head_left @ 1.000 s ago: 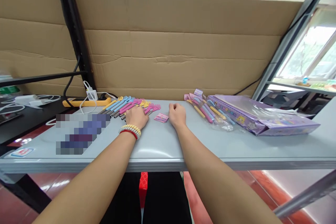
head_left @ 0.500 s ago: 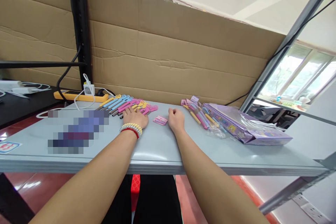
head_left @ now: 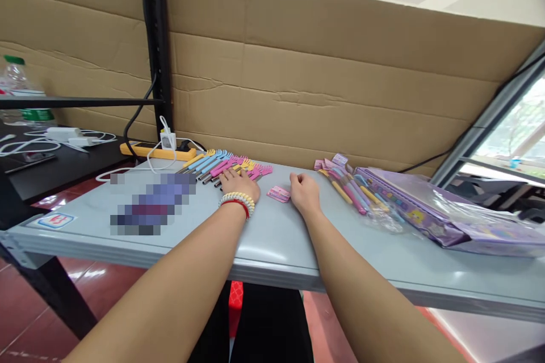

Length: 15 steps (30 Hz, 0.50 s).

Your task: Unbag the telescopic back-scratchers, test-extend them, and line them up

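On a grey bench [head_left: 276,241], small pink cards [head_left: 279,194] lie between a person's 2 hands. Left of the cards, the left hand [head_left: 239,184] rests palm down, fingers loosely extended onto a row of fork-tipped tools [head_left: 219,168] in yellow, blue and pink, apparently to steady them; no firm grip shows. Just right of the cards, the right hand [head_left: 305,193] curls in a loose fist; whether anything is inside cannot be told. Farther right of the cards, coloured sticks [head_left: 347,187] lie bunched beside a purple box [head_left: 409,207], likely grouped by their clear wrapping.
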Available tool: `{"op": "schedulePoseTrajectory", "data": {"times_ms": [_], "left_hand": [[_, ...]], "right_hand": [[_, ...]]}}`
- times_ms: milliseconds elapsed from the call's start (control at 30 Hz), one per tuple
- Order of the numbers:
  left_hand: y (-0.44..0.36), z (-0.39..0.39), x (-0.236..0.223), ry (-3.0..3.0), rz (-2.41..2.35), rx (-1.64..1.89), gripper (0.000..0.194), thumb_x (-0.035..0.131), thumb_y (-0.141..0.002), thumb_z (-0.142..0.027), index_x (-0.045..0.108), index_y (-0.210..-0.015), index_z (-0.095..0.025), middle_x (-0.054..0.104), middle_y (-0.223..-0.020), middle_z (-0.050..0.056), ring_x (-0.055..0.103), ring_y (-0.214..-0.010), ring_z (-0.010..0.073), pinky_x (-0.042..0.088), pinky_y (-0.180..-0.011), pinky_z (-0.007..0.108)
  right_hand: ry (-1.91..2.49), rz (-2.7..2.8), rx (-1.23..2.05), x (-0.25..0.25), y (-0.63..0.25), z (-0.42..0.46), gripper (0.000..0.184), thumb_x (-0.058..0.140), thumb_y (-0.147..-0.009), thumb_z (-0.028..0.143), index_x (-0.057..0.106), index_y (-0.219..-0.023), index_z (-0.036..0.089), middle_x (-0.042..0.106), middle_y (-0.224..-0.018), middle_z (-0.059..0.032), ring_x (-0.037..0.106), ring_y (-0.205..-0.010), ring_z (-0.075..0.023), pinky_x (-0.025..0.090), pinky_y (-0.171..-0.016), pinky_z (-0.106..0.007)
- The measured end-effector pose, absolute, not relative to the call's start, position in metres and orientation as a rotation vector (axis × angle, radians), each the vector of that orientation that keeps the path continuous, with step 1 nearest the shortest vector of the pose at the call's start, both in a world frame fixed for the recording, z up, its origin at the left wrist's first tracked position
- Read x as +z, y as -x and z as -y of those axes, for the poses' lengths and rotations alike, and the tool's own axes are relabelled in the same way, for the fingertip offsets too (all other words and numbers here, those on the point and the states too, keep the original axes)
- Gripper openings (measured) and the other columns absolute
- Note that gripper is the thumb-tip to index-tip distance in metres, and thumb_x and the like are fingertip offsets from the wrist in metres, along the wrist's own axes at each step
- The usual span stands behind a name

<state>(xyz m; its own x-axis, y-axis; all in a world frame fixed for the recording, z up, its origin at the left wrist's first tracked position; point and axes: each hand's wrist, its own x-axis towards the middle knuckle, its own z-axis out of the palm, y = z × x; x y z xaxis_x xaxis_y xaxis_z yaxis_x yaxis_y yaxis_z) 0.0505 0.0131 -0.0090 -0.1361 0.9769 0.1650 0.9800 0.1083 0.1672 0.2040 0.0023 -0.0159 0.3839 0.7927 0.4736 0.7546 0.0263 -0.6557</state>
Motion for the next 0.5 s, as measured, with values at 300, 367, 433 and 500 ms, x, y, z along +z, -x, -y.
{"op": "schedulePoseTrajectory", "data": {"times_ms": [300, 367, 433, 500], "left_hand": [[-0.055, -0.027, -0.008, 2.011, 2.439, -0.343, 0.071, 0.027, -0.086, -0.048, 0.026, -0.147, -0.011, 0.019, -0.153, 0.019, 0.017, -0.141, 0.0343, 0.011, -0.113, 0.05], [-0.057, -0.037, -0.01, 1.951, 2.477, -0.348, 0.072, 0.029, -0.085, -0.049, 0.027, -0.147, -0.011, 0.019, -0.153, 0.019, 0.018, -0.141, 0.0346, 0.011, -0.112, 0.051], [-0.059, -0.044, -0.011, 1.91, 2.515, -0.339, 0.073, 0.03, -0.085, -0.049, 0.026, -0.147, -0.011, 0.018, -0.153, 0.019, 0.017, -0.141, 0.0354, 0.01, -0.112, 0.052], [-0.061, -0.047, -0.011, 1.902, 2.525, -0.344, 0.072, 0.029, -0.085, -0.048, 0.025, -0.147, -0.011, 0.018, -0.153, 0.02, 0.016, -0.141, 0.0364, 0.009, -0.112, 0.053]], "right_hand": [[1.752, 1.387, 0.097, -0.015, -0.202, -0.005, 0.035, 0.038, -0.085, 0.043, 0.056, -0.068, 0.019, 0.064, -0.08, -0.0102, 0.053, -0.071, -0.0199, 0.034, -0.064, -0.029], [1.764, 1.395, 0.098, -0.015, -0.202, -0.005, 0.035, 0.038, -0.085, 0.043, 0.057, -0.068, 0.018, 0.064, -0.08, -0.0105, 0.053, -0.071, -0.0198, 0.034, -0.064, -0.029], [1.775, 1.401, 0.111, -0.014, -0.202, -0.005, 0.035, 0.038, -0.085, 0.043, 0.057, -0.068, 0.019, 0.064, -0.081, -0.0104, 0.053, -0.07, -0.0197, 0.034, -0.064, -0.029], [1.788, 1.405, 0.123, -0.013, -0.201, -0.005, 0.035, 0.038, -0.085, 0.043, 0.057, -0.069, 0.019, 0.065, -0.082, -0.0102, 0.053, -0.072, -0.0199, 0.034, -0.065, -0.029]]}}
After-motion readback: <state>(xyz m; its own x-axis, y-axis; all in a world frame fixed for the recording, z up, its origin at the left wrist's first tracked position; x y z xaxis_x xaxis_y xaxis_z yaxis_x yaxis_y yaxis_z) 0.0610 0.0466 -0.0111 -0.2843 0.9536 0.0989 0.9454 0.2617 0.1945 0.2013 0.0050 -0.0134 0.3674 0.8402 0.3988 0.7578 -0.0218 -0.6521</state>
